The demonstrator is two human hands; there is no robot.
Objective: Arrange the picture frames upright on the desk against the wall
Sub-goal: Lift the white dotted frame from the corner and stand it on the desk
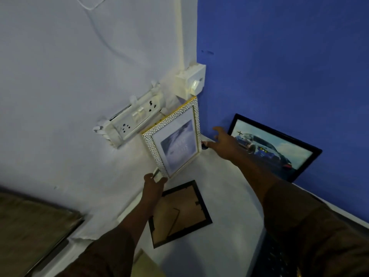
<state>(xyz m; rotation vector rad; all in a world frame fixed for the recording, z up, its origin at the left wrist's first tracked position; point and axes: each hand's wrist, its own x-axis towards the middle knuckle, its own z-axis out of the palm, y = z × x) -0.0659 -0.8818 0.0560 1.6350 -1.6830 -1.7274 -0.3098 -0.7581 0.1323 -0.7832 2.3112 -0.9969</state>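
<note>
Done: car picture (273,148) leaning upright on blue wall | In hand: white frame (173,136) in the corner, left hand (154,186) fingers gripping its lower corner, right hand (223,142) fingers spread, empty | Left: black frame (179,212) face-down on worktop (229,196)

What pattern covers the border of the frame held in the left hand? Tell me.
White pebble-like cells with dark outlines and gold edging on the white patterned picture frame; head view.

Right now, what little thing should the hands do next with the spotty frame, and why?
Probably lower the spotty frame so it stands in the corner. The left hand pinches only its bottom corner, so it hangs tilted, seemingly above the desk. The right hand is open beside it, ready to steady it. The car picture already leans on the blue wall.
</note>
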